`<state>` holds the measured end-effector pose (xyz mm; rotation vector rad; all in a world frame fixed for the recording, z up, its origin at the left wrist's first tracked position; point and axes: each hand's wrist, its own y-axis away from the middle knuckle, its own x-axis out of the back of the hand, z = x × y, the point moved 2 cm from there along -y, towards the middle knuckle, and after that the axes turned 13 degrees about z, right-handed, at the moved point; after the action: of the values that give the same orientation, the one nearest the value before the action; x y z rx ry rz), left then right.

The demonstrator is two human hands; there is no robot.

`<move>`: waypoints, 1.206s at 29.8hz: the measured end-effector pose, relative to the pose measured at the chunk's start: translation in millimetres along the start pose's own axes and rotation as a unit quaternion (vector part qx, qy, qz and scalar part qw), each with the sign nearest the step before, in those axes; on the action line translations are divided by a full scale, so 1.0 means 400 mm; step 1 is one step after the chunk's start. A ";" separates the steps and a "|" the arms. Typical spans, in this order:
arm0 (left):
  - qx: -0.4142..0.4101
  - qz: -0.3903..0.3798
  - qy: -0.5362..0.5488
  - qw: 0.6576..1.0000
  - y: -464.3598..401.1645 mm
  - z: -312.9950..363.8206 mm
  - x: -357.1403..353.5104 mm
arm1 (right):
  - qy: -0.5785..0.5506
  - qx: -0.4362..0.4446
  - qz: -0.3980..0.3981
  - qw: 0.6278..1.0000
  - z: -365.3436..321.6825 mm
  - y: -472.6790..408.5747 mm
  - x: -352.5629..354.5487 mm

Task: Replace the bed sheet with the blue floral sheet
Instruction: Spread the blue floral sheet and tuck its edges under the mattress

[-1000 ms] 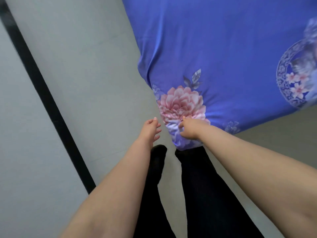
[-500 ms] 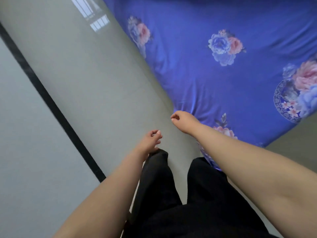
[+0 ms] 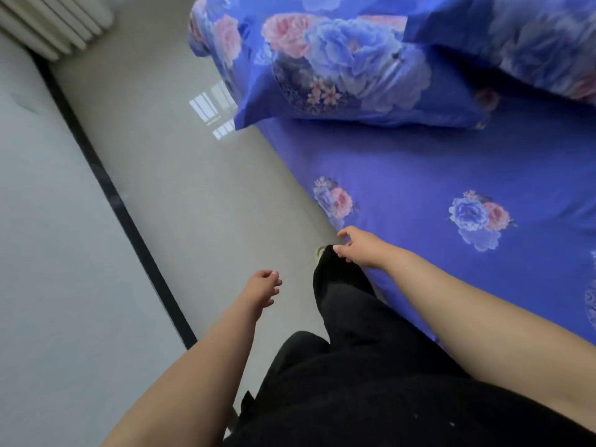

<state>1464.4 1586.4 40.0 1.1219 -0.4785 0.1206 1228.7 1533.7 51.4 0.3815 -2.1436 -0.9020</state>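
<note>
Covering the bed at the right of the head view: blue floral sheet (image 3: 435, 175), spread flat over the mattress, its near edge running along the bedside and printed with small pink-and-blue flower clusters.

Pillow (image 3: 348, 69), same blue floral print, lying on the sheet at the head end, one corner overhanging the bed edge above the floor.

Second floral bedding piece (image 3: 545, 43), top right corner, just beside the pillow; whether pillow or folded quilt cannot be told.

Right hand (image 3: 361, 250), at the sheet's near edge, fingers loosely spread and slightly bent, holding nothing; whether it touches the fabric cannot be told.

Left hand (image 3: 263, 287), over the floor, apart from the bed, fingers loosely curled, holding nothing.

Black trousers (image 3: 348, 366), one leg forward alongside the bed, a light shoe tip at its end.

Floor (image 3: 193, 195), grey and glossy, with a window reflection near the pillow corner; a black strip (image 3: 122, 204) crosses it diagonally.

Radiator (image 3: 51, 21), white, ribbed, top left corner.
</note>
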 end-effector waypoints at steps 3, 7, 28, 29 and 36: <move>-0.017 0.005 0.032 0.999 -0.068 0.168 0.080 | 0.054 0.038 0.038 0.997 -0.171 -0.146 0.091; -0.026 -0.006 0.086 0.996 -0.165 0.378 0.223 | 0.064 0.070 0.067 0.993 -0.431 -0.306 0.184; -0.089 0.048 -0.003 0.995 -1.113 1.329 0.975 | -0.114 0.012 0.126 0.985 -1.449 -1.189 0.353; -0.083 0.049 -0.010 0.995 -1.149 1.375 0.978 | -0.100 0.002 0.119 0.988 -1.474 -1.232 0.380; -0.066 0.034 -0.039 0.996 -1.399 1.624 0.975 | -0.054 -0.023 0.124 0.991 -1.629 -1.521 0.521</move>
<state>1796.6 708.5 -37.3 0.9834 -0.5864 0.1029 1566.7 683.2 29.8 0.0402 -2.2044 -0.8438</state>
